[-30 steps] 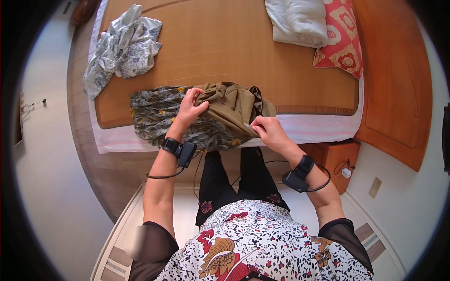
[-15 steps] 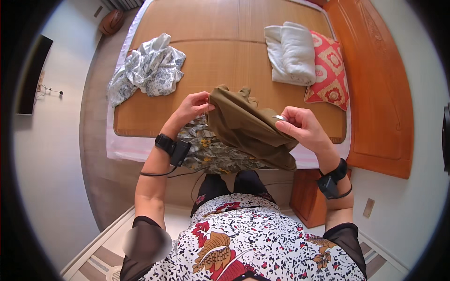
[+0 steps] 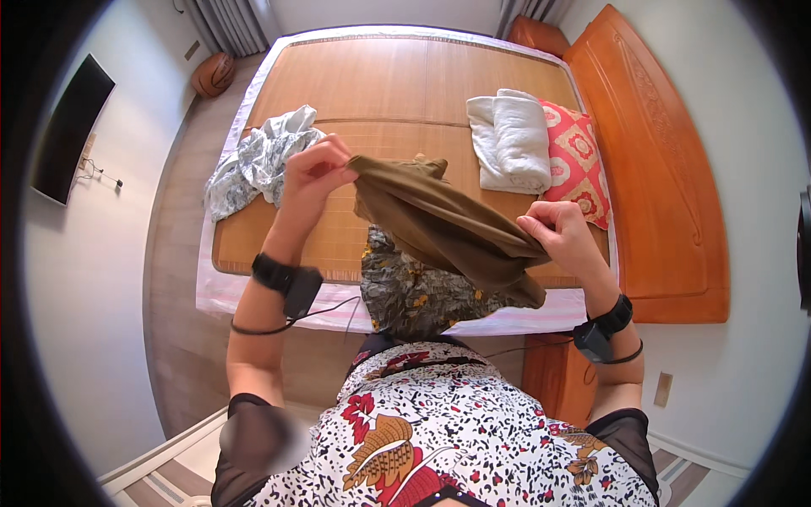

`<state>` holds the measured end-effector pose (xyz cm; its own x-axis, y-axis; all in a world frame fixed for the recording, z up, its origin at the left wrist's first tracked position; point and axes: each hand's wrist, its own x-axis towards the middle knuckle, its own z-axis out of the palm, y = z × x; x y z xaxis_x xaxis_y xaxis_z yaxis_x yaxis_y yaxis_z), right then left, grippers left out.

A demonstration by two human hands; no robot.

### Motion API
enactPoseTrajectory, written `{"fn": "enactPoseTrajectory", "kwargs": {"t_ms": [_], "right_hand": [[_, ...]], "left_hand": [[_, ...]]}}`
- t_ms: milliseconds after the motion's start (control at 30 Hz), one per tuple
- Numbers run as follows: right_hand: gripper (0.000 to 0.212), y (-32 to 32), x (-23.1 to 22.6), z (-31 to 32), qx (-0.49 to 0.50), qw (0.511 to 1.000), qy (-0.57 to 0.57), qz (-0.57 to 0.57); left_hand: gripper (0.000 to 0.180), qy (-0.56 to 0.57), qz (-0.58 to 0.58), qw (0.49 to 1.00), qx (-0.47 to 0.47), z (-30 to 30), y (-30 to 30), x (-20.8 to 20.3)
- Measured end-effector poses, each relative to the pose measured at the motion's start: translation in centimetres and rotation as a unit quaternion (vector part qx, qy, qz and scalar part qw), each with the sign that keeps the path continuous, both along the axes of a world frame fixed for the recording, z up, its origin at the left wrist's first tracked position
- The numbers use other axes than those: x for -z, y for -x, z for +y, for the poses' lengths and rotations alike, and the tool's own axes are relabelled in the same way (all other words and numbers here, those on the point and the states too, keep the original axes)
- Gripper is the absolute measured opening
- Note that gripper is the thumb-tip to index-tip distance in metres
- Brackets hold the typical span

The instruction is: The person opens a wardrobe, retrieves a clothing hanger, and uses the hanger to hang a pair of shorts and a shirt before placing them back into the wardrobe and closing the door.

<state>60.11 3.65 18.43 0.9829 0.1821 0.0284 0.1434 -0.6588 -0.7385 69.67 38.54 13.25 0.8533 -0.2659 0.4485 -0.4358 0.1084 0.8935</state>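
Note:
An olive-brown garment [image 3: 439, 213] is stretched slantwise between my hands, above the near edge of the bed. My left hand [image 3: 317, 173] pinches its upper left corner, fingers closed. Lower down on the other side, my right hand [image 3: 557, 230] is closed on its right edge. Under it hangs dark grey cloth with a yellow floral print [image 3: 405, 287], reaching down over the bed's front edge. Whether this printed cloth and the olive part are one piece, I cannot tell.
The bed bears a woven mat [image 3: 363, 93]. A crumpled white-and-grey patterned cloth [image 3: 266, 156] lies at its left. On the right are a folded white blanket [image 3: 511, 144], a red patterned pillow [image 3: 579, 160] and the wooden headboard [image 3: 659, 177]. A basketball [image 3: 213, 75] sits on the floor.
My left hand has risen and moved left, pulling the olive garment straighter. My right hand has shifted slightly right. More of the bed's far end shows now.

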Motion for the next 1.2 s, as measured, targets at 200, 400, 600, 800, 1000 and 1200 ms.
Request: {"fn": "enactPoseTrajectory", "kwargs": {"t_ms": [200,400,600,800,1000,1200], "right_hand": [[0.019,-0.2,-0.1,-0.1,0.056,0.997,-0.051,0.001],[0.020,1.4,-1.4,2.3,0.065,0.993,-0.094,-0.025],[0.021,2.0,-2.3,3.3,0.045,0.995,-0.079,-0.031],[0.022,3.2,-2.0,2.6,0.061,0.996,-0.050,-0.035],[0.022,4.3,-1.8,1.9,0.084,0.996,-0.001,-0.007],[0.020,4.8,-0.1,0.5,0.084,0.992,0.030,-0.093]], "left_hand": [[0.008,-0.156,0.083,0.959,0.222,5.8,2.5,1.1],[0.039,-0.287,0.168,0.943,0.005,3.8,1.3,4.0],[0.061,-0.205,0.060,0.976,-0.033,-2.4,-1.2,5.6],[0.046,-0.246,0.204,0.939,0.125,-5.3,-1.2,3.4],[0.031,-0.092,0.125,0.983,0.102,-4.5,0.7,2.7],[0.024,0.254,0.135,0.939,0.188,-3.3,3.9,-3.2]]}}
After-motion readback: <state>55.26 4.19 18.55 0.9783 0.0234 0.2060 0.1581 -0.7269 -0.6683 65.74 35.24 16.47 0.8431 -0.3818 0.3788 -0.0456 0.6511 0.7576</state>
